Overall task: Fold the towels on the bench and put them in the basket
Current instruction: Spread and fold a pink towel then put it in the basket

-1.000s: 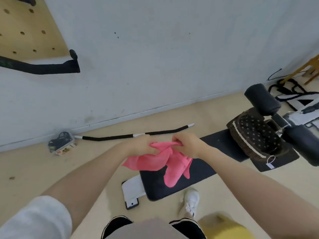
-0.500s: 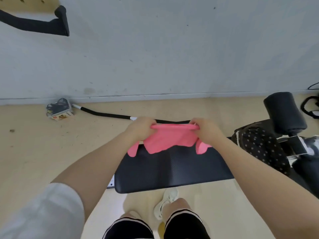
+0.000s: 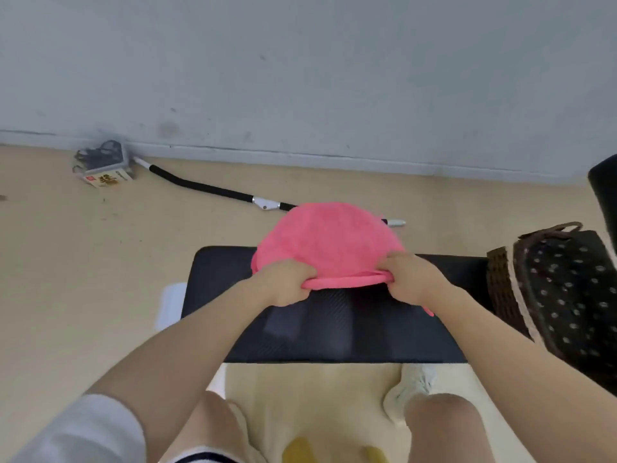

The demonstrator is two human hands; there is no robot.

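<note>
Pink towel (image 3: 329, 242) billows over the bench (image 3: 334, 329).
Your left hand (image 3: 287, 282) and right hand (image 3: 412, 279) — fingers curled — pinch its near edge.

Look past your work and you see a grey wall (image 3: 300, 68) meeting a beige floor (image 3: 83, 262). A small box (image 3: 103, 162) with a red and yellow label lies at the foot of the wall, far left. A black bar (image 3: 200, 187) with a silver joint runs from just beside the box along the floor toward the right. Your white shoe (image 3: 410, 385) stands on the floor near you
</note>
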